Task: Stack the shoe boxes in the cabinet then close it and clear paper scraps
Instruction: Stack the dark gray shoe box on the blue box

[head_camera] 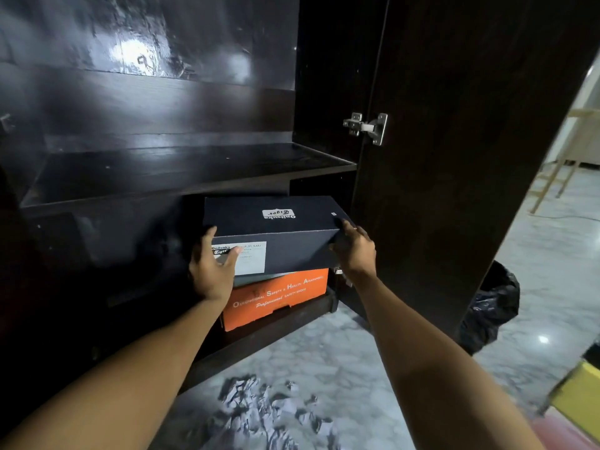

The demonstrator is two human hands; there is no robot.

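The dark navy cardboard shoe box [276, 235] with a white logo on its lid sits on top of an orange cardboard shoe box [279, 295] printed with white safety-shoe lettering, both in the bottom compartment of the dark brown wooden cabinet [181, 170], towards its right side under the bare middle shelf. The left hand [211, 267] clasps the near left corner, fingers round the left side and thumb lying over the white label on the front face; the right hand [354, 248] grasps the near right corner with fingers curled over the top edge. A hold at both ends like this probably serves to keep the box level and to square it over the orange one, whose front edge juts out a little further than the navy box above it, so the stack looks not quite flush yet. The dark wooden cabinet door [454, 141] stands wide open on its metal hinge [367, 128], leaving room for both arms. Crumpled grey-white paper scraps [269, 414] lie on the pale marble floor [350, 352] just in front of the cabinet, and a black plastic rubbish bag [493, 306] sits behind the door's lower edge, likely meant to receive them. Closing the door and gathering the scraps are not yet done.
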